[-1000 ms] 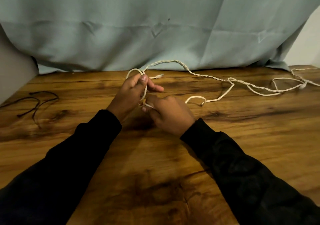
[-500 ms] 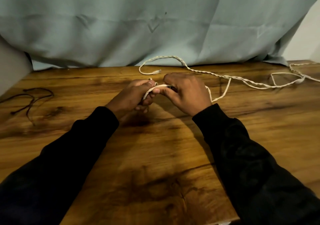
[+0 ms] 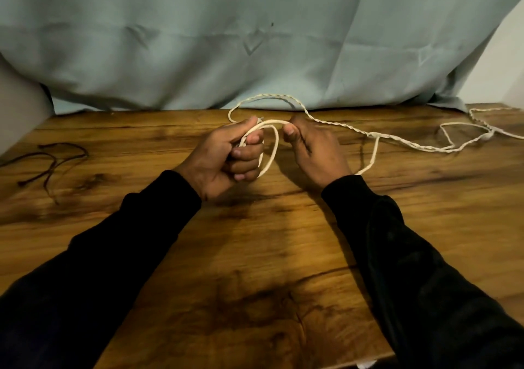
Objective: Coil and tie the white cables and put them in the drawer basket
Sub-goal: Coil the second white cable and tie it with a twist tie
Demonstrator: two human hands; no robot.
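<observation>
A long white cable [image 3: 343,126] snakes across the back of the wooden table [image 3: 255,255], twisted along its run toward the right edge. My left hand [image 3: 226,155] grips a small coil of that cable, with loops hanging beside its curled fingers. My right hand [image 3: 312,148] pinches the cable's strand just right of the coil, thumb and fingers closed on it. A loose loop of the same cable drops behind my right wrist. No drawer basket shows in this view.
A thin dark cord [image 3: 54,161] lies tangled at the table's left side. A pale blue-grey cloth [image 3: 255,42] hangs along the table's back edge. The table's near edge [image 3: 368,358] runs at the bottom right.
My right hand has moved right, apart from the left, drawing a fresh strand over the coil. The coil in my left hand has gained a loop that hangs beside its fingers.
</observation>
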